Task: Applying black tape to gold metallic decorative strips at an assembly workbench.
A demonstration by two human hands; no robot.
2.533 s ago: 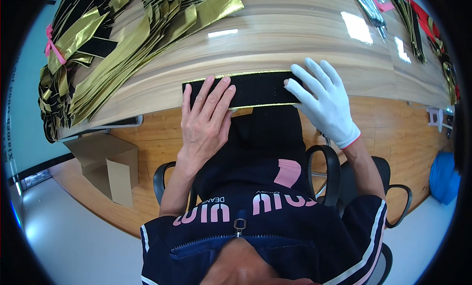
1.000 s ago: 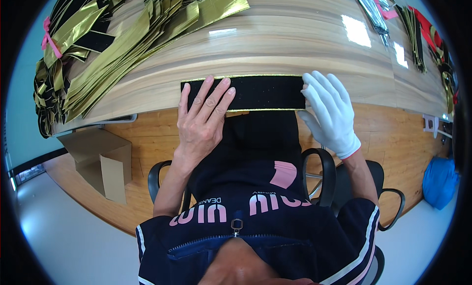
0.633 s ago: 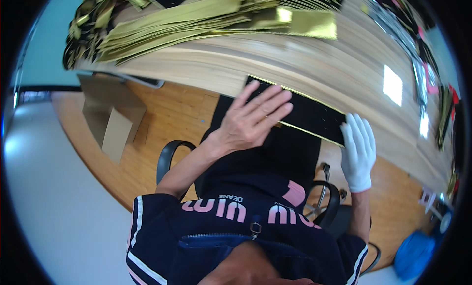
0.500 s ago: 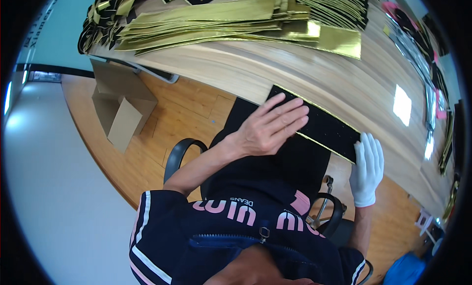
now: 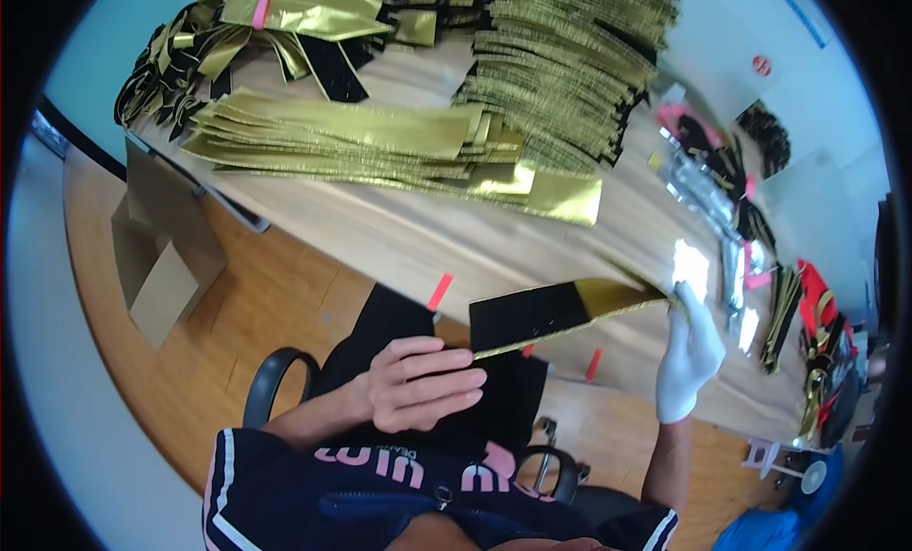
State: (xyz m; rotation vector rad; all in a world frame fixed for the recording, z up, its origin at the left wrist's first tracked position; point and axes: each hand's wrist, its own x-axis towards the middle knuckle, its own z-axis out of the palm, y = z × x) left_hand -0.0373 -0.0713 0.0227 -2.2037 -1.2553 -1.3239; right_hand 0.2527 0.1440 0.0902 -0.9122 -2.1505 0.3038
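Observation:
A black strip with gold edging [image 5: 525,320] is lifted at its right end and curves over the table's front edge. Its raised end is pinched by my right hand [image 5: 689,356], which wears a white glove. My bare left hand [image 5: 423,385] is just below the strip's near left corner, fingers stretched out and fingertips at that corner. Whether they touch it is hard to tell. Beyond the strip lies a fanned stack of gold strips [image 5: 323,138].
A large pile of gold-and-black strips [image 5: 560,66] covers the far table. Silver bundles [image 5: 708,195] lie right. Red tape marks [image 5: 440,292] line the front edge. An open cardboard box [image 5: 161,252] stands on the floor at left, near a chair armrest [image 5: 275,380].
The strip lay flat under my left hand; now my right hand has raised its right end. My left hand has come off the strip toward me. The view has shifted, showing more of the table.

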